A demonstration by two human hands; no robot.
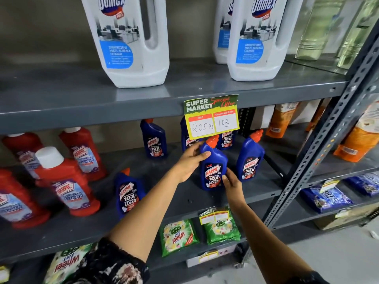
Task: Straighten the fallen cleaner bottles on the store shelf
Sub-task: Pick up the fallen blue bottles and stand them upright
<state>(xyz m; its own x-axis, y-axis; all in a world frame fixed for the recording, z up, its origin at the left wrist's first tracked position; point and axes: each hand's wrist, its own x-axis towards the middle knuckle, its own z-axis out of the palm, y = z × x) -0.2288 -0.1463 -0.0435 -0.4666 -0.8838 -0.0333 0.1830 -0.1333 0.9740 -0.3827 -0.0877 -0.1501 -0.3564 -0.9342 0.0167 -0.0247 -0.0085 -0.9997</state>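
Blue bottle upright on grey shelf, left hand fingers wrapped around its shoulder, right hand fingertips against its base.

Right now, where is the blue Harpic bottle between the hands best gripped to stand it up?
Grip the blue Harpic bottle at its narrow shoulder below the orange cap, from the left, where the left hand sits. The right hand steadies the wide lower body from the right.
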